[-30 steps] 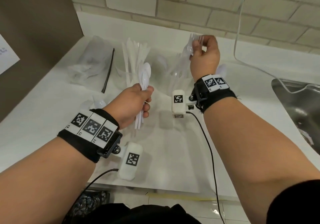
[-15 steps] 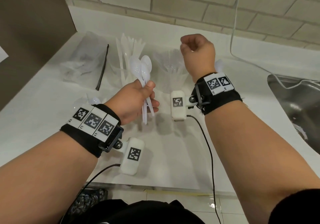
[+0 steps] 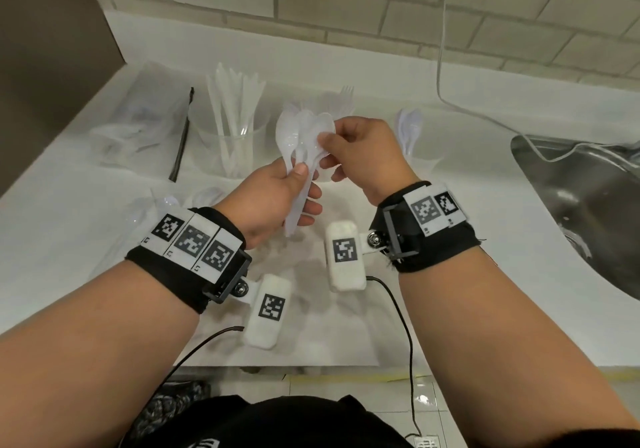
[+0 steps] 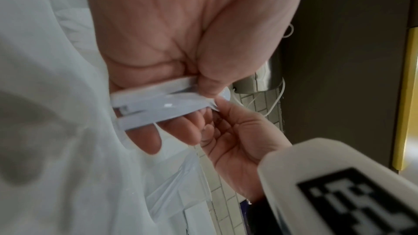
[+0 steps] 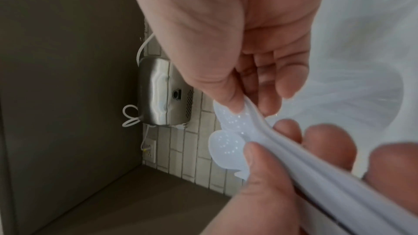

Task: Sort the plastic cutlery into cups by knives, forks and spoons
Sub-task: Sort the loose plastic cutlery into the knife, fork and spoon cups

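the left hand [image 3: 273, 201] grips a bunch of white plastic spoons [image 3: 303, 142] by their handles, thumb pressed across the front and fingers curled behind, the bowls fanned upward above the bench [image 3: 86, 226]. the right hand [image 3: 363, 153] meets the bunch from the right and pinches the bowl of one spoon between thumb and fingertips; its other fingers are loosely curled. the right wrist view shows the same pinch close up, the thumb lying on a spoon bowl [image 5: 230, 119] while the left thumb [image 5: 255, 171] clamps the handles lower down. in the left wrist view the handles [image 4: 158, 106] cross the left palm, with the right hand [image 4: 237, 142] just beyond them.

behind the hands, a clear cup [image 3: 230, 139] at the left holds upright white knives [image 3: 239, 101]. a second clear cup sits behind the spoon bunch, mostly hidden, with fork tines [image 3: 346, 94] showing above it. to the right, a few spoons [image 3: 410, 129] stand in what seems to be a third clear cup, though its outline is hard to make out. a few loose pieces of cutlery [image 3: 166, 205] lie on the bench near the left wrist. a crumpled clear plastic bag [image 3: 138, 125] with a black strip lies at the far left, and a steel sink [image 3: 588, 205] is set in at the right.
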